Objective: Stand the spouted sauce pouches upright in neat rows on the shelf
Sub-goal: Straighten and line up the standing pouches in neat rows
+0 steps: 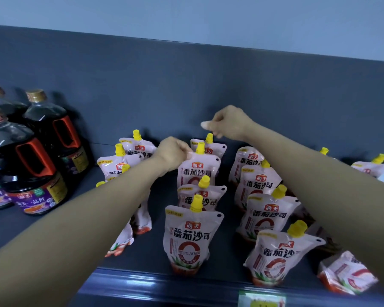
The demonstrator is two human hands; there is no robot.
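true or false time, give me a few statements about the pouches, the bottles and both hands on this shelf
1. The left hand pinches the top corner of a middle-row pouch. True.
2. The pouch caps are red. False: they are yellow.
3. Dark sauce bottles stand at the left end of the shelf. True.
4. Every pouch stands upright. False: a tipped pouch lies at the front right.
5. The right hand rests on a bottle. False: it is raised over the rear pouch of the middle row, away from the bottles.
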